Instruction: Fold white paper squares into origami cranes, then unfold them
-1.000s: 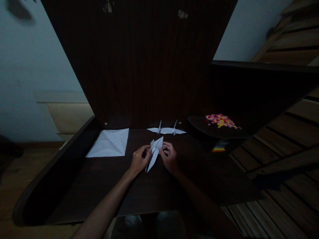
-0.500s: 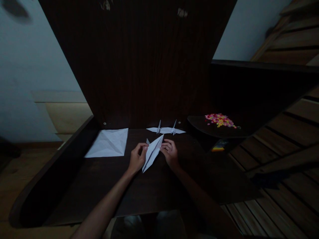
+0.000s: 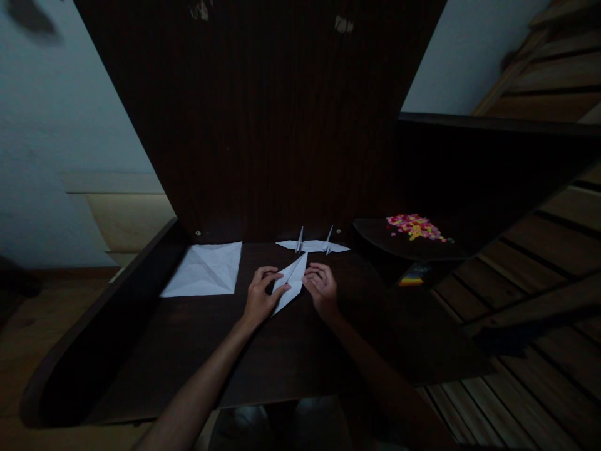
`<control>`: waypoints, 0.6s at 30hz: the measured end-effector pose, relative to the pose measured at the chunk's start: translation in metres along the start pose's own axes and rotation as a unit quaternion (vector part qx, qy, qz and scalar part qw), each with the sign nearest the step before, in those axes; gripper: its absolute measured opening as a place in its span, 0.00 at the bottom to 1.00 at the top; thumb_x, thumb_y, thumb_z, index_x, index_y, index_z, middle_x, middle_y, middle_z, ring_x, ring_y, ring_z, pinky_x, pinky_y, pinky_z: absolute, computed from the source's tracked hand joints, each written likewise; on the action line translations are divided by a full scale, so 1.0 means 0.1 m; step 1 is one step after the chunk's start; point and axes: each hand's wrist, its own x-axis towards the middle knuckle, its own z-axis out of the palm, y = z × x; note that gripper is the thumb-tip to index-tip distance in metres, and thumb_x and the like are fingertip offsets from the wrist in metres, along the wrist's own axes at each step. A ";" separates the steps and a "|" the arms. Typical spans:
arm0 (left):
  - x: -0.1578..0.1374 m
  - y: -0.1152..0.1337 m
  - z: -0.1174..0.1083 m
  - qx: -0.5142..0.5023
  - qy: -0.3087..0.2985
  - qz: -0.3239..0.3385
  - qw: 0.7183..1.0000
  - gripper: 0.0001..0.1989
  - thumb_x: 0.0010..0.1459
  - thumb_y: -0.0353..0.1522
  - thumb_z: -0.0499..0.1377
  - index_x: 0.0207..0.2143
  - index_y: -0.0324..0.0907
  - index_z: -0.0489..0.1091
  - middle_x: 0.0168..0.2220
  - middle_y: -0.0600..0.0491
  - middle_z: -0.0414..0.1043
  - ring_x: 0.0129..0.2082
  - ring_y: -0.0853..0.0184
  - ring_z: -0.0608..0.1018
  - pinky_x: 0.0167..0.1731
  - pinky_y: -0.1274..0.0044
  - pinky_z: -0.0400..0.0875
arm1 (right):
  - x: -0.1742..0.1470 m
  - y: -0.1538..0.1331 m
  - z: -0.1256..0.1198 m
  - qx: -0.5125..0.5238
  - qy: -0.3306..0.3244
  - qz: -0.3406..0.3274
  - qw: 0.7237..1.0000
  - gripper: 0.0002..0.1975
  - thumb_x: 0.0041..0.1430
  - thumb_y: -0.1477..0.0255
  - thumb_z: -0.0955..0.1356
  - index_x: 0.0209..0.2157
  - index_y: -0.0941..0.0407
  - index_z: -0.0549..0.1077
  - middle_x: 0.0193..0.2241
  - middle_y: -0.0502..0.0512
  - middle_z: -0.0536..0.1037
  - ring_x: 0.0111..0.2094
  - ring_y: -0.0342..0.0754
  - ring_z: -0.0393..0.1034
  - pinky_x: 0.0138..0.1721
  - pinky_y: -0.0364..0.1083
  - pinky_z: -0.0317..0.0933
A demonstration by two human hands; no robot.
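A white folded paper (image 3: 292,283), diamond-shaped with a crease down its middle, is held between my hands just above the dark desk. My left hand (image 3: 263,293) grips its left edge, the thumb lying across the front face. At the right edge, my right hand (image 3: 321,289) pinches the paper with thumb and fingertips. Two white paper cranes (image 3: 313,246) stand side by side behind it, against the back panel. To the left lies a flat, creased sheet of paper (image 3: 206,270).
Small pink, red and yellow pieces (image 3: 416,227) lie heaped on a rounded corner shelf (image 3: 375,241) at the right. A raised side panel (image 3: 107,319) borders the desk (image 3: 263,369) on the left. A tall dark panel (image 3: 282,125) rises behind.
The folded paper has turned a little, now lying flatter with its loose flap closer in. My left thumb has moved across onto its front face. My right hand has hardly moved.
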 end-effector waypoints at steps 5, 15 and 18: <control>0.00 -0.04 0.00 0.013 -0.010 0.026 1.000 0.07 0.56 0.35 0.61 0.36 0.43 0.75 0.41 0.48 0.72 0.40 0.63 0.74 0.43 0.68 0.72 | 0.00 -0.01 0.00 0.005 0.004 -0.001 1.000 0.17 0.47 0.68 0.72 0.40 0.54 0.67 0.32 0.54 0.72 0.34 0.47 0.70 0.37 0.48 0.68; 0.00 0.00 -0.02 -0.012 -0.017 -0.023 1.000 0.08 0.61 0.33 0.54 0.36 0.42 0.73 0.39 0.48 0.75 0.41 0.64 0.76 0.45 0.69 0.70 | -0.02 0.01 0.02 -0.031 0.013 0.003 0.999 0.12 0.49 0.67 0.71 0.36 0.55 0.69 0.30 0.54 0.73 0.33 0.47 0.71 0.36 0.47 0.67; 0.01 0.01 -0.02 -0.044 -0.005 -0.077 0.996 0.09 0.61 0.35 0.54 0.35 0.42 0.72 0.39 0.49 0.76 0.41 0.63 0.76 0.45 0.70 0.69 | -0.02 0.02 0.02 -0.060 0.048 -0.009 0.997 0.10 0.51 0.66 0.69 0.34 0.55 0.69 0.30 0.54 0.73 0.33 0.47 0.70 0.36 0.47 0.67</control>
